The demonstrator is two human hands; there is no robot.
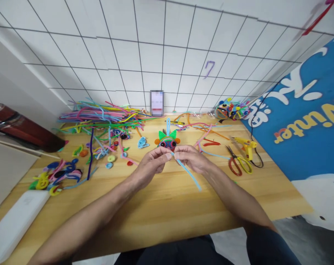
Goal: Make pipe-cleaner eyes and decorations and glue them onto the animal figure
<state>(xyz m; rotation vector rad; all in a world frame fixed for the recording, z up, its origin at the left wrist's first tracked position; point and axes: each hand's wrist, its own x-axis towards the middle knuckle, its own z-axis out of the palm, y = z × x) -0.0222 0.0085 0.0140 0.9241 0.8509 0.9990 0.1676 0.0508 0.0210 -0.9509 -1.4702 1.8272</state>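
Above the middle of the table, my left hand point(153, 162) and my right hand point(190, 156) meet, thumbs and fingers pinched on a light blue pipe cleaner point(189, 173). Its loose end slants down to the right beneath my right hand; the part between my fingertips is mostly hidden. Just beyond my fingers sits a colourful pipe-cleaner figure point(167, 139) with green ears, orange round sides, dark round eyes and a tall blue loop on top. My fingers partly cover its lower side.
A pile of pipe cleaners point(100, 115) lies at the back left, with coiled pieces before it. Scissors point(238, 165) and a yellow glue gun point(247, 147) with a cord lie right. A phone point(157, 103) leans on the tiled wall. A white box point(20, 224) is at front left.
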